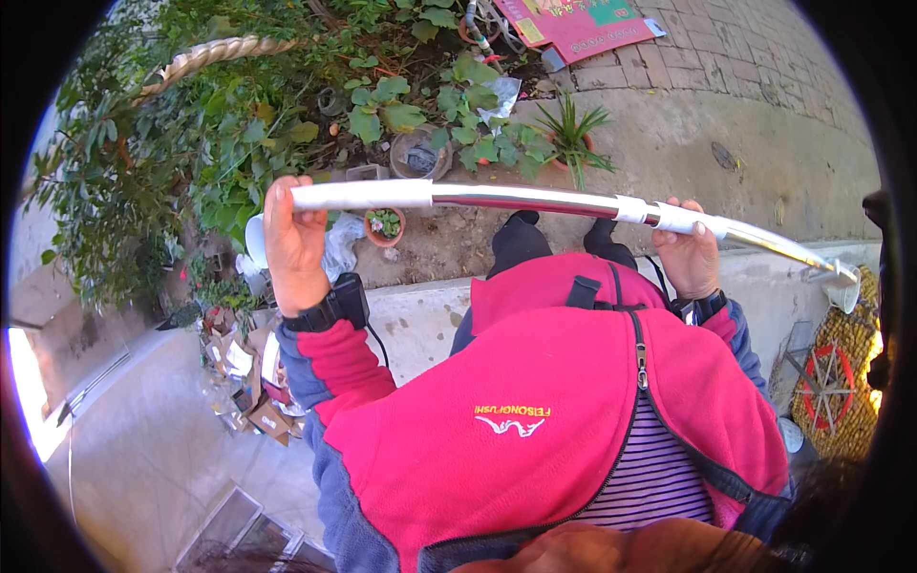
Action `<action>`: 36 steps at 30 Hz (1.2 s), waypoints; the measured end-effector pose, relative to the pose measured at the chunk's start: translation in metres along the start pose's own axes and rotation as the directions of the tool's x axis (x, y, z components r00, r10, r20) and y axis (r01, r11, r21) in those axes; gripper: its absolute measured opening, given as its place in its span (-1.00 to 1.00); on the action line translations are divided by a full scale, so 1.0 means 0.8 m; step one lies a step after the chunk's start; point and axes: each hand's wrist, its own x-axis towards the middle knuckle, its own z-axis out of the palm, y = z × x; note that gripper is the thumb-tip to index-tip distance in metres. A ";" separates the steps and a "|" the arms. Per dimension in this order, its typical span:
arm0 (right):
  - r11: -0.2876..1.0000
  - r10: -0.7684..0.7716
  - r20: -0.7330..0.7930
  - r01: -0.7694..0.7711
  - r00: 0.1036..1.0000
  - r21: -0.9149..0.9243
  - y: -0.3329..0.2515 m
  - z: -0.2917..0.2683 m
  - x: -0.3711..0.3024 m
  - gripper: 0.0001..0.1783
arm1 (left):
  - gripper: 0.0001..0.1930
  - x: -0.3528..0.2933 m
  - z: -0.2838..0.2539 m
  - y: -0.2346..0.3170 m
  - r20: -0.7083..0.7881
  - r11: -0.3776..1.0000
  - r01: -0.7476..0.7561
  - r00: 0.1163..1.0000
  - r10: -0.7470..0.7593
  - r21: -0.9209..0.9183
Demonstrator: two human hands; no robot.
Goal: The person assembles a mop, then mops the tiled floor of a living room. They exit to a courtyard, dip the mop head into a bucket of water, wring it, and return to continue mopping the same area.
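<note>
A long, shiny metal rod (525,198) with white sleeves stretches across in front of my chest, bowed by the lens. My left hand (294,248) grips it near its left end, thumb and fingers around a long white sleeve (373,195). Beside that wrist shows a pale round disc (255,241), partly hidden by the hand. Toward the right, my right hand (690,258) holds the rod at another white sleeve (676,219), fingertips over the top. A white round end piece (842,289) sits at the rod's far right tip.
Leafy plants (220,143) fill the upper left, with a spiky potted plant (573,138) and a small flowerpot (384,227) on the ground. A red printed board (592,33) lies on paving bricks. Cardboard scraps (267,415) lie lower left; a filled yellow net sack (845,372) stands right.
</note>
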 end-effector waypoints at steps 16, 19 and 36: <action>0.987 -0.152 -0.105 0.157 0.983 0.038 -0.198 -0.073 -0.064 -0.78 | -0.81 -0.091 0.213 -0.112 0.005 0.920 -0.078 0.997 0.083 0.383; 0.949 -0.286 -0.159 0.302 0.945 0.089 -0.239 -0.082 -0.079 -0.89 | -0.76 -0.092 0.267 -0.151 0.050 0.816 -0.064 0.998 0.042 0.575; 0.883 -0.171 -0.415 0.326 0.894 0.339 -0.364 -0.216 -0.046 -0.74 | -0.79 -0.044 0.463 -0.230 0.315 0.599 -0.382 0.923 0.219 0.703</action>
